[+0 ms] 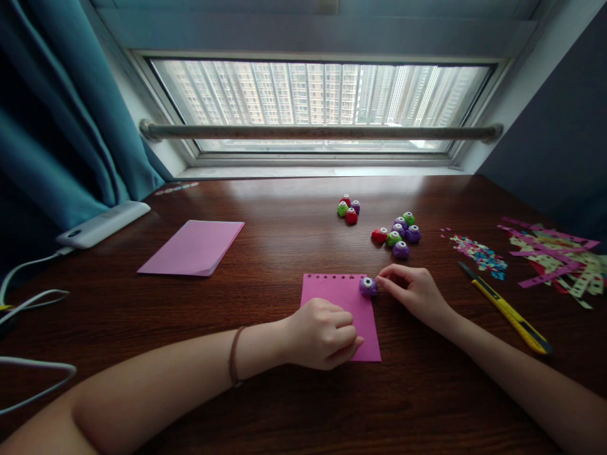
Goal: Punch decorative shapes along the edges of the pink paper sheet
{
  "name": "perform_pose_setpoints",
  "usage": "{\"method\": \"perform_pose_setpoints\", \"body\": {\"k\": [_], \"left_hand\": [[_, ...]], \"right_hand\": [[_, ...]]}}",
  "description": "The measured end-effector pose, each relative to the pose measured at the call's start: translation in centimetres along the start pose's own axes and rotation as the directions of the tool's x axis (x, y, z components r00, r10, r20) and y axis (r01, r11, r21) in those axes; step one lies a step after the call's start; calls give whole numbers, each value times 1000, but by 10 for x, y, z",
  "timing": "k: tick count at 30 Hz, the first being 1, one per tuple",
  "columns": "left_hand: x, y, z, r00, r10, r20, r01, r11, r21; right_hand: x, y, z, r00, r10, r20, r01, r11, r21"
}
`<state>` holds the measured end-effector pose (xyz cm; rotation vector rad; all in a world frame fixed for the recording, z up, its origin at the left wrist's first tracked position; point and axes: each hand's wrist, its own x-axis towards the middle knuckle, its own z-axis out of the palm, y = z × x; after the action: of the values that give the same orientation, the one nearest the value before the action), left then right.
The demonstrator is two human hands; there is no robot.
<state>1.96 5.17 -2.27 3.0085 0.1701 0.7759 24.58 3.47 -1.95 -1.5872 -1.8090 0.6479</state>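
Note:
A pink sheet of paper (339, 297) lies in front of me with a row of small star-shaped holes along its top edge. A purple craft punch (368, 286) with a star on its top sits at the sheet's upper right corner. My left hand (325, 335) rests on the sheet as a closed fist, its inner side hidden. My right hand (412, 291) is pinched closed, fingertips right beside the punch's right side. Whether they grip the punch or something tiny is too small to tell.
Several red, green and purple punches (401, 249) stand behind the sheet, with more punches (351, 216) further back. On the right lie confetti (481, 256), a yellow utility knife (512, 316) and punched paper strips (559, 259). A pink paper stack (192, 249) and white power bank (104, 224) are left.

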Motion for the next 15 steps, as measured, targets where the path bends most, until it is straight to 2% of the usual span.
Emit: {"method": "perform_pose_setpoints", "body": {"k": [15], "left_hand": [[0,0,0,1000,-8,-5,8,1000,-12]], "right_hand": [[0,-1,0,1000,-1,8,0,1000,10]]}}
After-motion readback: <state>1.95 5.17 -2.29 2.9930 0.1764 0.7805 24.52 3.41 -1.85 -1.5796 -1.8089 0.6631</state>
